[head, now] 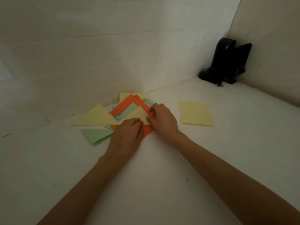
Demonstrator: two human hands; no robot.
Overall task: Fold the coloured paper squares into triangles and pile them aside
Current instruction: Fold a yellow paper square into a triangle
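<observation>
A person's left hand [128, 132] presses bent fingers onto the near edge of a yellow triangle [138, 114] atop the pile [129, 103] of folded papers, while the right hand [163, 121] curls its fingertips round the triangle's right edge, apparently pinching it. The triangle sits at the pile's near right corner, over an orange triangle [146, 131] that pokes out beneath the left hand. One yellow square [196, 113] lies flat and unfolded on the table [162, 176], well to the right of the pile. The heap is loose and fanned, and a green triangle [97, 135] juts out at the pile's near left. A sideways push from either hand would likely scatter the sheets further, and if the crease is not pressed firm the yellow triangle may spring open once let go. A black stand [227, 62] sits far behind the pile, to its right
</observation>
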